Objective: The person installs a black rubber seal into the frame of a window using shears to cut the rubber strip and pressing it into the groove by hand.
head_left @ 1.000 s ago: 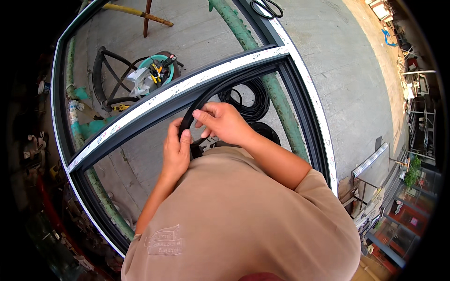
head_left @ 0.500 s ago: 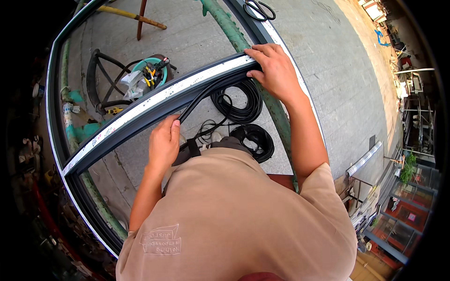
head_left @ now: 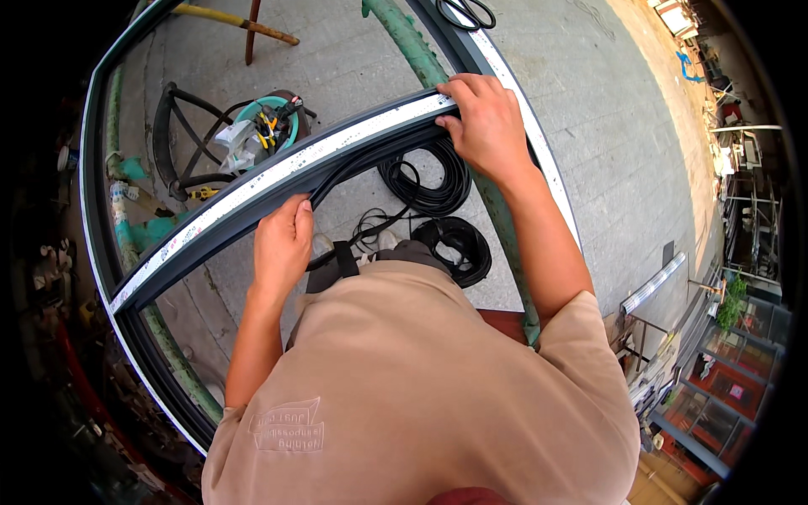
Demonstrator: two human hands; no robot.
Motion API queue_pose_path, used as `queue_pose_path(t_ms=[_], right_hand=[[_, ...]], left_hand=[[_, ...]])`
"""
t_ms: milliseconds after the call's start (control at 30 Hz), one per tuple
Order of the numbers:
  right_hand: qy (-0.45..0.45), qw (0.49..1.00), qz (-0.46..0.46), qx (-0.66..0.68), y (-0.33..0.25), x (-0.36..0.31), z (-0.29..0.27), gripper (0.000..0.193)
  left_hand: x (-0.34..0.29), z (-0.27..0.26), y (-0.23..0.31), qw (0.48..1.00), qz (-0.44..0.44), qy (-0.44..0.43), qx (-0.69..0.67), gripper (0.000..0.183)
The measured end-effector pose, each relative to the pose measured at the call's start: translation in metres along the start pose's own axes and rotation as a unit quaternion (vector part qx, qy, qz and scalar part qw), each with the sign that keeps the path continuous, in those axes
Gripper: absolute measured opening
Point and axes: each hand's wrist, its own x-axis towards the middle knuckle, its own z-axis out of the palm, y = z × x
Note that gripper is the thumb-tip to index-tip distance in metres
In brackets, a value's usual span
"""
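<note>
A dark metal window frame with a white-faced crossbar [head_left: 328, 148] spans the view in front of me. A black rubber sealing strip [head_left: 341, 172] runs along the near side of the crossbar. My left hand [head_left: 284, 241] is closed on this strip at the bar's near edge, thumb up; its fingertips are partly hidden. Toward the bar's right end, my right hand [head_left: 490, 126] hooks its fingers over the top, with the thumb against the near side by the strip. Below lies a large coil of black strip [head_left: 450, 189] on the ground.
Green pipe supports [head_left: 412, 46] carry the frame. A smaller black coil [head_left: 480, 257] lies near my feet. Beyond the crossbar stand a teal bucket [head_left: 290, 126] of tools and a black hoop-shaped stand [head_left: 164, 139]. Black-handled scissors [head_left: 467, 13] rest on the frame's right side.
My left hand has slid a little left and nearer to me along the crossbar. The right hand has shifted slightly, its thumb a little farther left on the bar.
</note>
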Motion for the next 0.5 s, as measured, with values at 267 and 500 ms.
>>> queue_pose_path(t_ms=[267, 500], right_hand=[[0.002, 1.000, -0.014, 0.024, -0.021, 0.000, 0.003, 0.059], [-0.005, 0.997, 0.065, 0.036, -0.039, 0.003, 0.004, 0.052]], left_hand=[[-0.002, 0.000, -0.003, 1.000, 0.013, 0.000, -0.005, 0.031], [0.001, 0.000, -0.004, 1.000, 0.024, 0.011, -0.016, 0.030]])
